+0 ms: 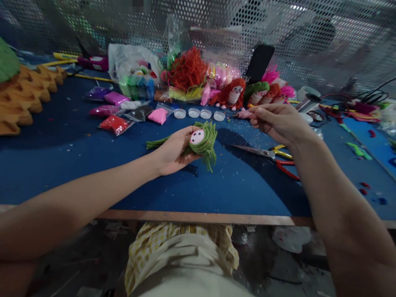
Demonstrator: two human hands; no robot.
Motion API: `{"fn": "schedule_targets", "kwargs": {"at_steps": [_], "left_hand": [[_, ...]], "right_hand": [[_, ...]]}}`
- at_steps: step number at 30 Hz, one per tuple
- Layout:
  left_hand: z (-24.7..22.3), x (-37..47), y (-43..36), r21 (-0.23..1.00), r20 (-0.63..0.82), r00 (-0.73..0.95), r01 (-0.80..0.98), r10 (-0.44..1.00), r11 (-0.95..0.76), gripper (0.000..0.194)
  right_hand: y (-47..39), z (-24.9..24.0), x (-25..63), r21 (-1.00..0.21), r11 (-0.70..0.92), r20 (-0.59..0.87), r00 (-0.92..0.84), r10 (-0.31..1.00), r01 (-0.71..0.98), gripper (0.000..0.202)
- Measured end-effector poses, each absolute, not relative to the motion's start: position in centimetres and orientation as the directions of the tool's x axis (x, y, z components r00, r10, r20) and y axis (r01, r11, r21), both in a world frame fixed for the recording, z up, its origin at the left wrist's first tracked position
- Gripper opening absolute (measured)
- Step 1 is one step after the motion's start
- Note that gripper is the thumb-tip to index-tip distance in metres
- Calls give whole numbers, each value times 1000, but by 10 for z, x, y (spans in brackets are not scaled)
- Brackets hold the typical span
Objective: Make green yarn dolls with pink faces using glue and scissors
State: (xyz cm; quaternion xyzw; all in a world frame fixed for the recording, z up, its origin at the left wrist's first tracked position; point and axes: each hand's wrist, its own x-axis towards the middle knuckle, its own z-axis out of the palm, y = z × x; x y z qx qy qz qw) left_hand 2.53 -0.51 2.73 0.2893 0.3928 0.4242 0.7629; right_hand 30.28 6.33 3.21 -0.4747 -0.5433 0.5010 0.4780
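My left hand [177,152] is closed round a doll [197,137] of green yarn with a pale face and dark dots on it. The doll's loose green strands hang over to the right, and more strands stick out behind my wrist. My right hand [275,121] is raised over the table with thumb and fingers pinched together. At its fingertips is a small pink piece [244,114] with a dark tip; whether the fingers hold it is unclear. Below that hand lie open scissors [261,152] with yellow and red handles, blades pointing left.
Small white dishes [194,112] stand in a row, beside packets of coloured clay [115,123]. Finished yarn dolls [234,94], a phone [260,62] and red yarn [189,68] line the back. An orange egg-tray-like piece [26,97] is at left. The wooden edge [201,216] runs in front.
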Motion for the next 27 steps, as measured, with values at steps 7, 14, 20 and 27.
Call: {"fn": "schedule_targets", "kwargs": {"at_steps": [7,14,20,27], "left_hand": [[21,22,-1,757,-369,303,-450,879,473,22],[20,25,1,758,-371,273,-463,887,459,20],[19,24,2,752,-370,309,-454,876,478,20],[24,22,-1,765,-384,285,-434,878,476,23]], "right_hand": [[34,70,324,-983,94,53,-251,967,157,30],[-25,122,370,-630,200,-607,-636,476,750,34],[28,85,339,-451,363,-219,-495,841,816,35],[103,36,271,141,538,161,-556,816,831,30]]}}
